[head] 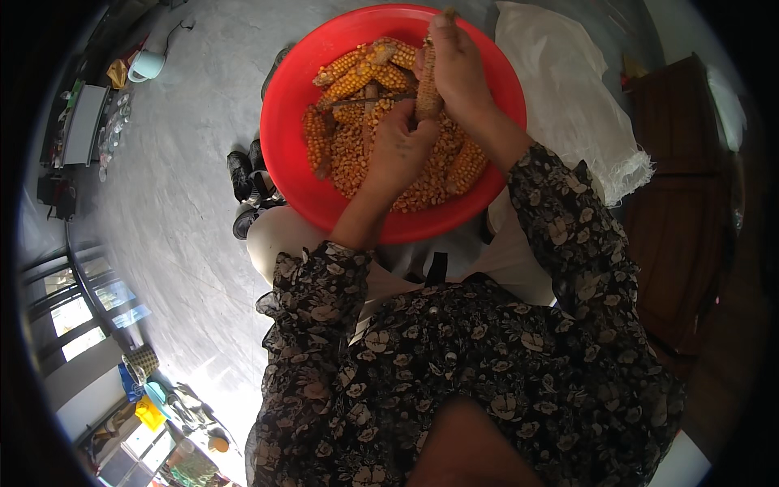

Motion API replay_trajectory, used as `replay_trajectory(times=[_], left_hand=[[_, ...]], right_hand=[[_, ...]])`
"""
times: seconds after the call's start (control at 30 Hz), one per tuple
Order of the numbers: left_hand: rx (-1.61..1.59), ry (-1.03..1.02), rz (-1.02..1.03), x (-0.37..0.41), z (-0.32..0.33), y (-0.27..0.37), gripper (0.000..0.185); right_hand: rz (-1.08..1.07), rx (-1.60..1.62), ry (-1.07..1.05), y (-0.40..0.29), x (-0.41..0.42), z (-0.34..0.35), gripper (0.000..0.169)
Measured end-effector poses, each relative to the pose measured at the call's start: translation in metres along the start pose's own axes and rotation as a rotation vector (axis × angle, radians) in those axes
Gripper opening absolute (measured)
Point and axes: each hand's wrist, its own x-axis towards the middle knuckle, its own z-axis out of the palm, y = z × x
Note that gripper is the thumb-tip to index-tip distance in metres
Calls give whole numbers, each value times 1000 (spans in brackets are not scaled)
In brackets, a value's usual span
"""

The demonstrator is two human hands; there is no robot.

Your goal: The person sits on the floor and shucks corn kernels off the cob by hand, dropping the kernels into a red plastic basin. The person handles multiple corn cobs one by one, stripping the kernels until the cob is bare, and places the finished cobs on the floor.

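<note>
A red plastic basin [286, 158] stands in front of me, partly above my knees. Both my hands are over it, closed around one mostly bare corn cob [429, 85] held lengthwise. My left hand [401, 143] grips its near end, and my right hand [459, 73] wraps its far part. Loose corn kernels [353, 158] cover the basin's bottom. Several ears of dried yellow corn [350, 82] lie at the far left inside, another ear [316, 140] at the left wall and one [467, 167] at the right. A thin dark tool, partly hidden, lies across the middle.
A white woven sack [554, 79] lies right of the basin, beside a dark wooden cabinet [672, 231]. Black shoes [243, 173] stand on the grey floor at the left. Farther left are a light blue pot [146, 66] and a group of clear bottles [112, 134].
</note>
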Motion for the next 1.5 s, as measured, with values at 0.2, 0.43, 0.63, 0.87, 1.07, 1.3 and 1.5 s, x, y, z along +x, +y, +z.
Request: replay_trajectory(times=[0.2,0.43,0.63,0.87,1.07,1.3,1.5], left_hand=[[-40,-38,27,-1,-4,2,17],[-18,-72,30,0,-5,-3,25],[430,119,482,6,-7,-15,44],[-14,-42,94,5,-13,-8,34],[-311,32,80,-8,-17,5,12],[-526,271,272,-62,-93,23,22],[-723,716,291,-138,-224,-43,20]], right_hand=[[196,241,115,-20,-8,11,38],[74,97,38,-23,-5,3,38],[57,40,-49,-25,-4,0,36],[66,69,-259,-32,-16,15,37],[279,115,-271,-30,-19,11,48],[464,-154,-194,-39,-24,6,55],[447,-306,-254,-23,-27,4,43]])
